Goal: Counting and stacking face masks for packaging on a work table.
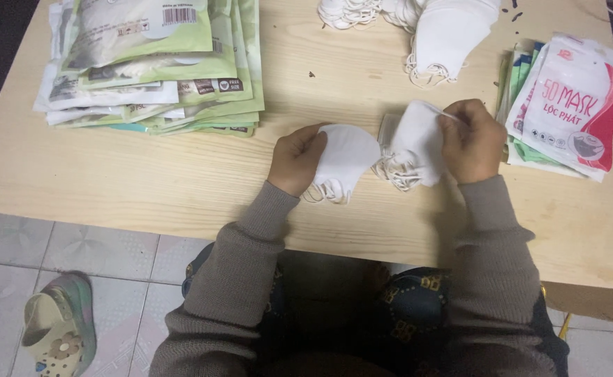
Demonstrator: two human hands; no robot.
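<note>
Down at the near edge of the wooden table (146, 188), the left hand (296, 159) is closed around one white face mask (345, 159), its ear loops dangling below the fingers. Just to its right, the right hand (473, 139) pinches a small bundle of white masks (411, 146). Beyond the left hand lies a stack of green packets (160, 63); right of the right hand, red-and-white packets (575, 105).

Pale wood surface (181, 181) carried green-white packet stack (160, 63) at far left. Red-white packet pile (575, 105) lay at right edge. Loose white mask heap (418, 28) sat at far middle. Sandal (58, 331) lay on tiled floor (125, 279), lower left.
</note>
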